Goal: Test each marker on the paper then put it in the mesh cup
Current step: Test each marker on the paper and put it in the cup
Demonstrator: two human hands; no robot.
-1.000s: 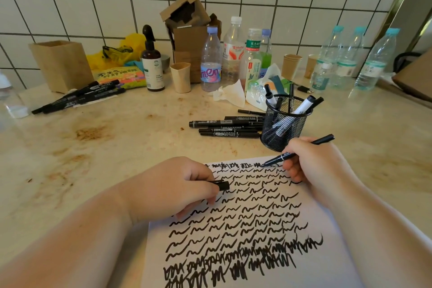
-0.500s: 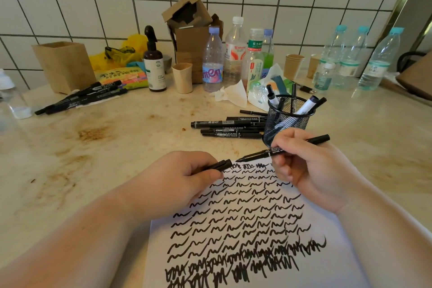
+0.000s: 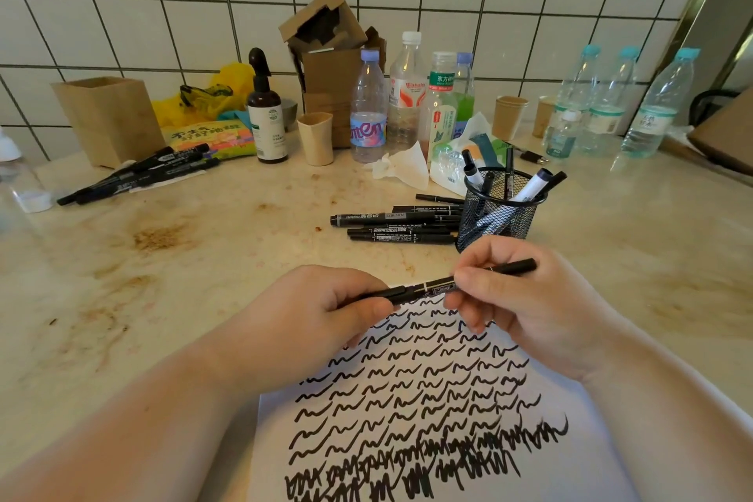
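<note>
A thin black marker (image 3: 438, 284) lies nearly level above the top edge of the white paper (image 3: 570, 456), which is covered in black squiggles. My right hand (image 3: 525, 300) pinches the marker's barrel. My left hand (image 3: 326, 314) grips its cap (image 3: 391, 293), which sits on the marker's left end. Just behind my right hand stands the black mesh cup (image 3: 499, 212) with several markers in it. A row of black markers (image 3: 397, 225) lies on the counter to the cup's left.
Another heap of black markers (image 3: 138, 175) lies at the far left near a brown box (image 3: 108, 118). Bottles (image 3: 368, 110), paper cups (image 3: 315, 139), a crumpled tissue (image 3: 401, 167) and cardboard boxes (image 3: 326, 53) line the tiled wall. Water bottles (image 3: 656, 106) stand at the back right.
My right hand lifted the marker off the paper and turned it level. My left hand rose with the cap and brought it onto the marker's tip.
</note>
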